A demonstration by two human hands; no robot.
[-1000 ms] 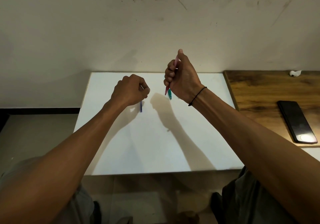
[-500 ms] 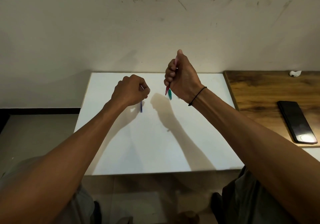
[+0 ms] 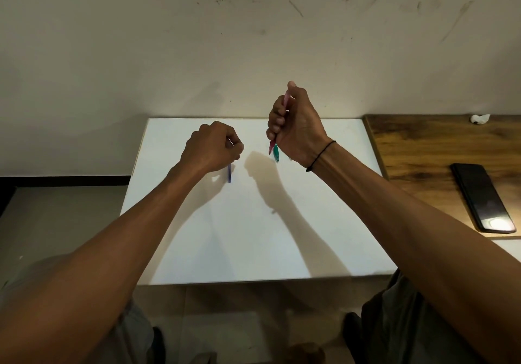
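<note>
Near edge: the person's knees in grey trousers, with both forearms running up from the bottom corners. Next comes the white tabletop [image 3: 253, 237], with both hands over its far half.

The left hand [image 3: 212, 148] is a curled fist gripping a blue pen [image 3: 229, 173]. About half the pen sticks out under the fist, long axis steep, lower end pointing at the tabletop. I cannot tell if the tip touches; its shadow sits just beside it, so it is very low.

The right hand [image 3: 296, 127] is farther and higher, with a black band [image 3: 321, 155] on the wrist. Its fingers wrap 2 pens in 1 bunch: a pink pen [image 3: 286, 101] poking out above the thumb and a green pen [image 3: 276, 153] showing below the palm. Both slant down and to the left, lifted off the surface, as the hand's shadow falls well apart from it.

Key relation: the blue pen lies left of the right hand, slightly nearer the person, with a clear gap between the 2 fists. The 3 pens' axes are roughly parallel. My guess is that bringing the 3 together means closing that sideways gap, and the left hand is the one already on the blue pen.

Farther right is a wooden table [image 3: 423, 143] touching the white one, with a dark phone [image 3: 483, 197] lying flat and a white crumpled scrap [image 3: 479, 118] at the back edge. Beyond is a scuffed wall [image 3: 253, 39].
</note>
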